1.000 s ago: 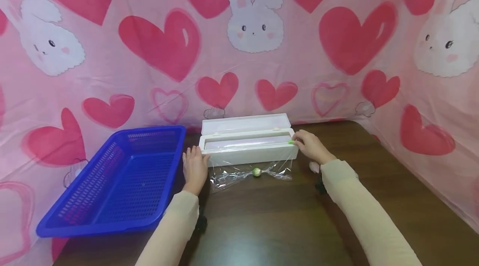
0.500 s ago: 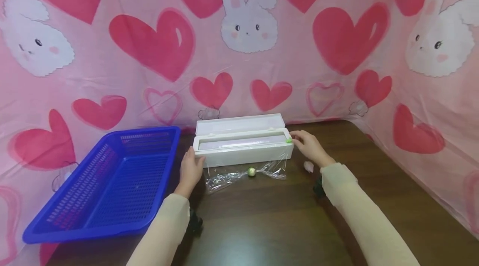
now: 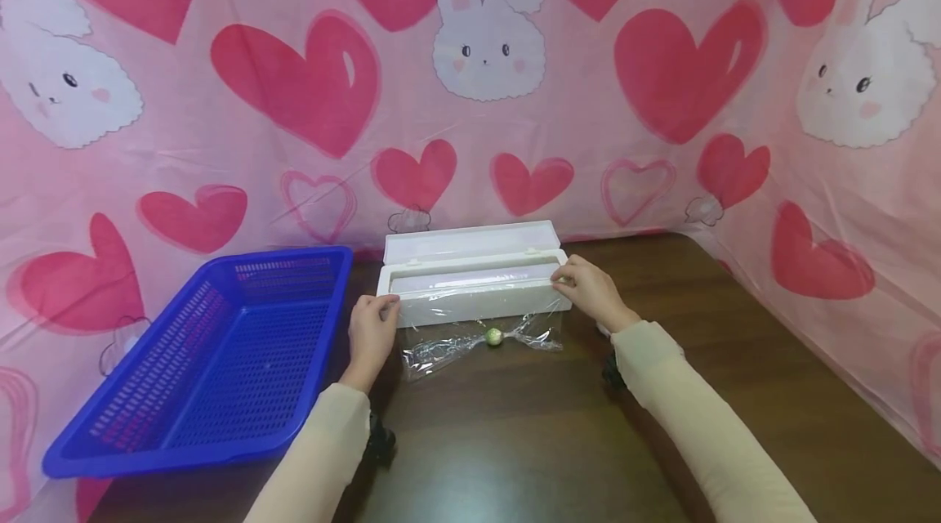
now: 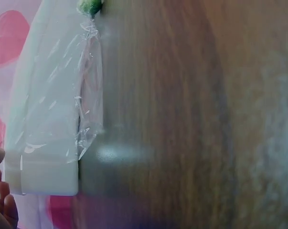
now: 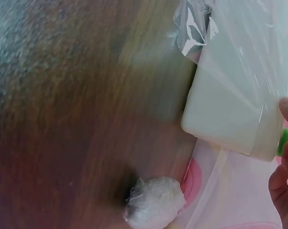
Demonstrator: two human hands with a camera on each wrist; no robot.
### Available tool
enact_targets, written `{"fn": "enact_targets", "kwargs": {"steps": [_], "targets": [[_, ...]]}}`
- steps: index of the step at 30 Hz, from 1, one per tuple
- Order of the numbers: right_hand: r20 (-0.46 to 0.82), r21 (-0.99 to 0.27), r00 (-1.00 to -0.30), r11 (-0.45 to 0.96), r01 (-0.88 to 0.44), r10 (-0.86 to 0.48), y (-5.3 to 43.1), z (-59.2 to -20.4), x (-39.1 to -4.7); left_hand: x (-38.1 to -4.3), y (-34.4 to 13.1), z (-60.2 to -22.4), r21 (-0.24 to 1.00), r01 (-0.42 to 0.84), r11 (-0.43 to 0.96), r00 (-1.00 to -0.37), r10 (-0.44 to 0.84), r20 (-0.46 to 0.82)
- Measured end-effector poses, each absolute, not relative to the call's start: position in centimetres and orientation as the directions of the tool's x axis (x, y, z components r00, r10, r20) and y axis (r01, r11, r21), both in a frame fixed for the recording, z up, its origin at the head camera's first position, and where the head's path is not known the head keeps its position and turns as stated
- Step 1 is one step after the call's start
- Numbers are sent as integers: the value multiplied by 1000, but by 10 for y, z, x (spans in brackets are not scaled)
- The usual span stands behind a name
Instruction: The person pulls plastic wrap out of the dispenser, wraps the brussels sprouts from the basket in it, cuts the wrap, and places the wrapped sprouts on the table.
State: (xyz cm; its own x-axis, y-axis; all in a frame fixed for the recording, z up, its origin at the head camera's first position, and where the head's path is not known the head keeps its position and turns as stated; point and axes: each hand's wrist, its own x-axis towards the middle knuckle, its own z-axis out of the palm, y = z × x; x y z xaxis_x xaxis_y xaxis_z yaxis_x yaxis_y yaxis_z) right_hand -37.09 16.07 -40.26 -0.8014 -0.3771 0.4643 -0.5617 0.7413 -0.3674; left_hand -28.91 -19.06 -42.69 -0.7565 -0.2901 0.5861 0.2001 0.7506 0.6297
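A white plastic wrap dispenser [image 3: 478, 307], lid [image 3: 470, 243] raised, sits on the table. Clear plastic wrap [image 3: 441, 350] comes over its front and bunches on the tabletop around a small round green-and-white thing [image 3: 494, 337]. At the dispenser's left front corner, my left hand [image 3: 371, 335] pinches the wrap's edge between thumb and fingertips. My right hand [image 3: 594, 292] pinches the wrap at the right end, fingertips close together over the top edge. In the right wrist view a green slider [image 5: 282, 142] shows right beside the right fingers.
A blue plastic basket [image 3: 198, 451] stands to the left. A whitish lump in clear film [image 5: 154, 202] lies right of the dispenser, mostly hidden by my right hand in the head view. Behind the brown table [image 3: 515, 441] hangs a pink heart-and-rabbit cloth [image 3: 588, 98].
My right hand has left the green slider, which went to the dispenser's right end, and now pinches the wrap. The left fingers have gone from resting on the corner to pinching.
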Motion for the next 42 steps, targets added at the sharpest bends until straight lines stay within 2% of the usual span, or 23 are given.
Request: {"fn": "enact_targets", "kwargs": {"steps": [7, 14, 20, 27, 32, 42], "targets": [[481, -423, -786, 683, -596, -388, 161, -404, -368, -286, -186, -423, 698, 235, 677, -765, -314, 562], [460, -525, -791, 595, -608, -403, 163, -398, -360, -284, -182, -422, 849, 155, 506, -839, -386, 383], [430, -585, -810, 561, -586, -398, 167, -396, -354, -279, -179, -422, 891, 154, 427, -855, -394, 337], [432, -617, -792, 498, -609, -432, 173, -396, -345, -269, -177, -422, 879, 191, 438, -851, -372, 370], [384, -637, -804, 500, -587, -455, 177, -394, -339, -261, -178, -422, 871, 210, 444, -844, -368, 391], [327, -660, -785, 468, -588, -526, 187, -396, -328, -246, -179, -425, 874, 168, 456, -854, -375, 360]]}}
